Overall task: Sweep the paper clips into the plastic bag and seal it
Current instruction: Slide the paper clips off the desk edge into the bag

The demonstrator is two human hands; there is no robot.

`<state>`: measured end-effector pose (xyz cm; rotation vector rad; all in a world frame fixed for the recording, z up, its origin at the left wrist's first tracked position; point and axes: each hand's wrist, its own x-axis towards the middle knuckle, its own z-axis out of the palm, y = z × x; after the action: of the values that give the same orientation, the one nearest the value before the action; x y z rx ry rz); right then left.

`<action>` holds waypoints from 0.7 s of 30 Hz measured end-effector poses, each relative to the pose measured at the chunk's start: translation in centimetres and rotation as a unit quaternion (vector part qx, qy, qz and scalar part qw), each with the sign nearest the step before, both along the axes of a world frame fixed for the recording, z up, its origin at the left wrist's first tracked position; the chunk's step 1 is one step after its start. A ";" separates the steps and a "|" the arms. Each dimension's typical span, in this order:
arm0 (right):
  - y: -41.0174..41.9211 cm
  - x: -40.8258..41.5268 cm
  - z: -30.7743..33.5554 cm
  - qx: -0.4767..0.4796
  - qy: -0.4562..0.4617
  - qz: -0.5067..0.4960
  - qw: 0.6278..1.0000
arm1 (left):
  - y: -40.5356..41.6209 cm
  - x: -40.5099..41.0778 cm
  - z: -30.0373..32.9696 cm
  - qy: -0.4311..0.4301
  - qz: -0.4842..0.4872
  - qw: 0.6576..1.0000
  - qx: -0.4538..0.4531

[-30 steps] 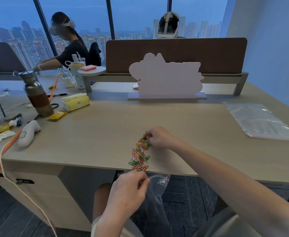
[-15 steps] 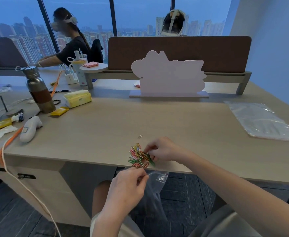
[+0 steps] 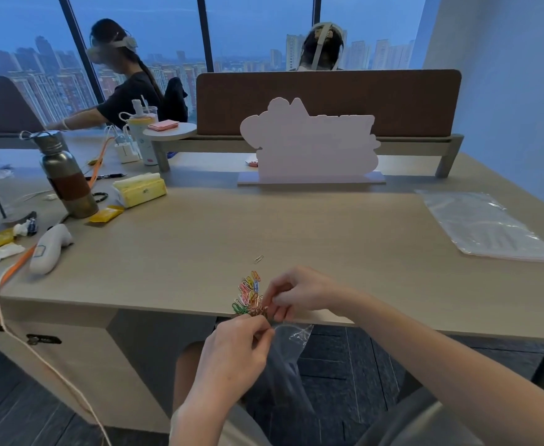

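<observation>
A heap of coloured paper clips (image 3: 248,296) lies at the desk's near edge, some right at the lip. One stray clip (image 3: 258,259) sits alone a little farther back. My right hand (image 3: 296,292) rests on the desk beside the heap, fingers curled against the clips at the edge. Just below the edge, my left hand (image 3: 235,352) pinches the mouth of a clear plastic bag (image 3: 291,342), which hangs down under the desk. Whether any clips are in the bag is hidden.
A stack of clear bags (image 3: 486,226) lies at the right of the desk (image 3: 200,239). A white cut-out stand (image 3: 311,146) stands at the back. At the left are a metal bottle (image 3: 66,178), yellow tissue pack (image 3: 142,189), white handheld device (image 3: 50,249) and orange cable (image 3: 10,275).
My right hand has dragged the clips from a long line toward the near edge, bunching them at the lip. One clip stayed behind. My left hand keeps the bag under the edge.
</observation>
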<state>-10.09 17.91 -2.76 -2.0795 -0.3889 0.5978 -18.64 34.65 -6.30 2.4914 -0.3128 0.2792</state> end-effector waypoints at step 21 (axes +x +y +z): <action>3.0 6.0 -1.0 -0.183 -0.236 0.019 0.954 | 1.7 0.2 -0.5 0.009 -0.004 1.000 -0.018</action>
<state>-4.11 20.92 -3.74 -2.5807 -0.6284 0.1914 -18.48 36.34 -6.79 2.4551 -0.3072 0.2568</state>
